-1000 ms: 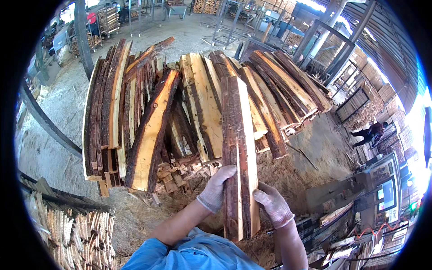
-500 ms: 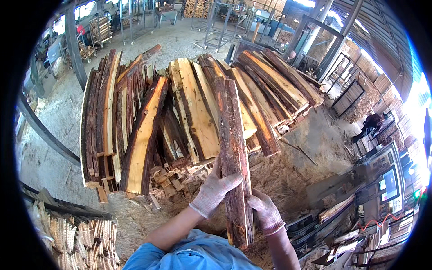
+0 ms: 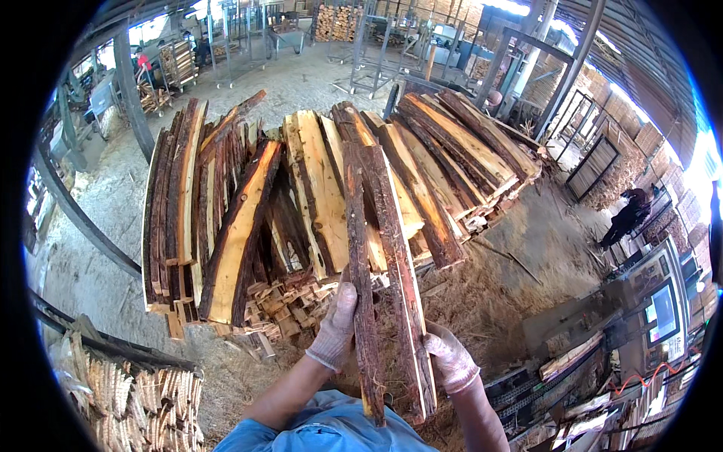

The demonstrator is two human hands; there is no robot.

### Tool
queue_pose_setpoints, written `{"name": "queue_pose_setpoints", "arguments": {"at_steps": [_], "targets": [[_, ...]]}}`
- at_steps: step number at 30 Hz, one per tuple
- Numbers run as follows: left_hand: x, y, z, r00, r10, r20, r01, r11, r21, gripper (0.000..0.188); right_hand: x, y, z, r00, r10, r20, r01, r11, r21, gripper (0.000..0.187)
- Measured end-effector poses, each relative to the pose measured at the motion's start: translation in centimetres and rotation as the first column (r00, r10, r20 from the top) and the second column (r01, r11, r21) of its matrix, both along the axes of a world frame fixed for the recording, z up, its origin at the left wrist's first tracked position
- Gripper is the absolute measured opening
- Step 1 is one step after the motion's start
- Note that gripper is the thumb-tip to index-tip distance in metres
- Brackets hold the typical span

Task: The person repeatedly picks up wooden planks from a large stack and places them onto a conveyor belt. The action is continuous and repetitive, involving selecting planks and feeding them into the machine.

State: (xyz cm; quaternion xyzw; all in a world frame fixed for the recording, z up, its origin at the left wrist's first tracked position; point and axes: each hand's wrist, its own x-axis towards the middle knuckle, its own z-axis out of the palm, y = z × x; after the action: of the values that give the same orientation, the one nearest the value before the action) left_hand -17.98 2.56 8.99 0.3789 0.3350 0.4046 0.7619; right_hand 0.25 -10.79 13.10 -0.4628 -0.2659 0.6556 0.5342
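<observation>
Two long bark-edged boards stand out in front of me, with a narrow gap between them that closes toward their far ends. My left hand [image 3: 337,328], in a pale knit glove, grips the left board [image 3: 363,324] along its outer edge, its thumb pointing up and its fingers mostly hidden. On the other side, my gloved right hand [image 3: 450,360] is closed on the edge of the right board [image 3: 401,294], which shows dark bark on top and pale wood along its side. Beyond them lies a large stack of slabs [image 3: 320,192], some bark-covered, some with bare yellow faces.
Wood offcuts [image 3: 282,313] lie at the stack's near edge. A bundle of cut wood [image 3: 151,399] is at lower left. To the right stand a machine with a screen [image 3: 664,313] and a conveyor [image 3: 520,395]. A person in dark clothes [image 3: 627,216] is farther right.
The two boards, pressed together before, have come apart with a gap between them. My left thumb has moved off the bark face to the left board's outer edge.
</observation>
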Motion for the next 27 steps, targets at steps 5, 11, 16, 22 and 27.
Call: {"name": "queue_pose_setpoints", "arguments": {"at_steps": [5,11,16,22,27], "targets": [[-1.0,0.4,2.8,0.993,-0.093,0.078,0.109,0.968,-0.225,0.055,0.8,-0.9,-0.8,0.995,-0.053,0.082,0.052,0.999,0.014,0.101],[-0.6,1.2,1.4,0.972,-0.231,-0.034,0.223,0.961,-0.162,0.055,1.7,-2.1,3.4,0.932,-0.323,0.166,0.283,0.932,0.226,0.107],[2.7,-0.7,-1.0,0.968,-0.116,-0.225,0.127,0.991,0.037,0.053,1.9,-3.3,1.5,0.682,-0.194,0.705,0.229,0.972,0.046,0.074],[5.7,-2.6,-0.6,0.943,-0.097,-0.32,0.147,0.98,0.134,0.05,3.2,-5.5,-3.6,0.633,-0.236,0.737,0.1,0.969,0.225,0.082],[9.1,-4.5,2.6,0.895,-0.229,-0.384,0.337,0.91,0.241,0.049,3.9,-8.9,-3.8,0.611,-0.196,0.767,0.088,0.98,0.18,0.103]]}}
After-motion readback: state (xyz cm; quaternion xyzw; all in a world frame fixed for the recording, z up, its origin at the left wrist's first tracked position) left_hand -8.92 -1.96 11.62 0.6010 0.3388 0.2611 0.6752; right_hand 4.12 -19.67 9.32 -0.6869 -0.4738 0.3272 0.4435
